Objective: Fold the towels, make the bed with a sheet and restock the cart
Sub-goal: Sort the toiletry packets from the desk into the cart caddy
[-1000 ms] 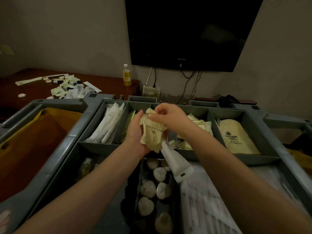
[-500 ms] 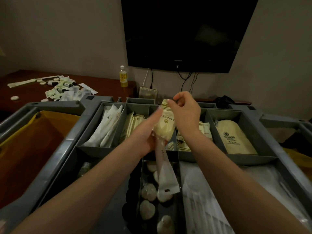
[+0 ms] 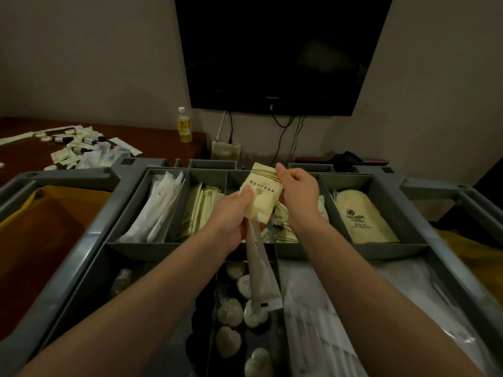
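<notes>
A pale yellow amenity packet (image 3: 261, 195) with gold stripes is held between both hands above the grey cart tray (image 3: 272, 251). My left hand (image 3: 231, 221) pinches its lower left edge and also grips a long white sachet (image 3: 260, 270) that hangs down over the soaps. My right hand (image 3: 296, 189) pinches the packet's upper right edge. Below them the tray's compartments hold white sachets (image 3: 160, 208), striped yellow packets (image 3: 200, 210) and a cream bag (image 3: 359, 216).
Heart-shaped wrapped soaps (image 3: 245, 314) fill a lower compartment; clear-wrapped items (image 3: 321, 317) lie to their right. A yellow laundry bag (image 3: 46, 229) hangs at the cart's left. Behind, a wooden desk (image 3: 152, 140) carries scattered amenities (image 3: 81, 151) and a drink bottle (image 3: 184, 126). A television (image 3: 280, 50) hangs on the wall.
The crumpled yellow packet has been lifted and pulled flat between both hands. The white sachet now hangs straight down from my left hand.
</notes>
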The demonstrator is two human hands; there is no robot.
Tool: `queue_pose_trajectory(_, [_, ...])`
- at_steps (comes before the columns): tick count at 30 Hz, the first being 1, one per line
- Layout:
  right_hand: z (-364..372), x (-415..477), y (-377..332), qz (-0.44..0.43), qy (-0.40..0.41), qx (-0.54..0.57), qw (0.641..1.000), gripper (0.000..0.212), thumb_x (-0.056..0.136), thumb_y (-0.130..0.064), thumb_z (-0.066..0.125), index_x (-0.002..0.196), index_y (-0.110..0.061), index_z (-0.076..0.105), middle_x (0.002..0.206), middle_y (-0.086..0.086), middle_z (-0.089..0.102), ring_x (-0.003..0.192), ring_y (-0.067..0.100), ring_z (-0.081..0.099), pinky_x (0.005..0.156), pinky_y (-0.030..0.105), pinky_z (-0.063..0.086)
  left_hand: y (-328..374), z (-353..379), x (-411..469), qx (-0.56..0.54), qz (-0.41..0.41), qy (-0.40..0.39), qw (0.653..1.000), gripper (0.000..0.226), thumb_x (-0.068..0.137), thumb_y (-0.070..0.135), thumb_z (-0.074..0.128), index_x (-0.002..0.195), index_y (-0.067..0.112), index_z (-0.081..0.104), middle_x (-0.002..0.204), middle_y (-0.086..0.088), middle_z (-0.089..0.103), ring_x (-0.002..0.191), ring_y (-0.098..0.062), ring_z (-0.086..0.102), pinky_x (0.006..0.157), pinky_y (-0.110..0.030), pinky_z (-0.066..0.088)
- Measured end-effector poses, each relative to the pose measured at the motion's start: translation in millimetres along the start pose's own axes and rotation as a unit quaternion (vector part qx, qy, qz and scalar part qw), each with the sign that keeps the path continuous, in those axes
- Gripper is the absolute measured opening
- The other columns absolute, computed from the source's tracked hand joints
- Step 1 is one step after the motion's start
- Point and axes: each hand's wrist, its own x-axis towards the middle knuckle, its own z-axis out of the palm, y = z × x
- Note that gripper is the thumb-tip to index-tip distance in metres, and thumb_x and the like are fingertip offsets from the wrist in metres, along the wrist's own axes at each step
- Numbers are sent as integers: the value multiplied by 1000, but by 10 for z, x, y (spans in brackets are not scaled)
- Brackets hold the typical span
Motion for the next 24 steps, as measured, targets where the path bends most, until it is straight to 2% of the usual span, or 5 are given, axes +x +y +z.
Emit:
queue_pose_trajectory(4, [34, -117, -26, 123, -114, 72, 983, 14, 90, -30, 63, 94, -17, 64, 91, 3, 70, 83, 17, 68, 80, 37, 57, -2, 35, 18, 9, -1, 8, 1000, 28, 99, 26, 47, 116, 10, 60, 95, -8, 69, 76, -19, 65, 47, -25, 50])
queue_pose_trajectory(8, [-84, 103, 35, 106, 9, 93, 990, 19, 90, -27, 64, 103, -13, 62, 104, 7, 67, 95, 22, 65, 88, 40, 54, -3, 27, 8, -38, -22, 39, 998, 29, 94, 28, 54, 112, 7, 63, 96, -11, 69, 74, -20, 66, 51, -27, 52])
queue_pose_trajectory(15, [-348, 354, 242, 12, 26, -390, 921, 79, 88, -46, 61, 147, -9, 23, 149, 14, 30, 135, 32, 31, 107, 43, 31, 53, -265, -21, -5, 9, 37, 999, 25, 98, 13, 45, 115, 17, 63, 113, -13, 59, 81, -23, 65, 56, -27, 54])
queue_pose_trajectory(20, [200, -162, -1, -14, -305, -253, 918, 40, 96, -42, 49, 128, -18, 53, 114, -2, 62, 106, 16, 60, 86, 30, 51, 79, -433, -39, 55, 76, 45, 995, 35, 98, 14, 46, 128, 28, 55, 119, -5, 61, 93, -19, 65, 63, -27, 56])
queue_pose_trajectory(24, [384, -306, -21, -21, -321, -179, 930, 29, 93, -24, 59, 120, -13, 56, 98, -2, 65, 78, 4, 62, 62, 14, 49, 139, -631, -125, 65, 114, 45, 990, 34, 98, 19, 46, 130, 30, 53, 117, -4, 63, 90, -15, 67, 62, -24, 55])
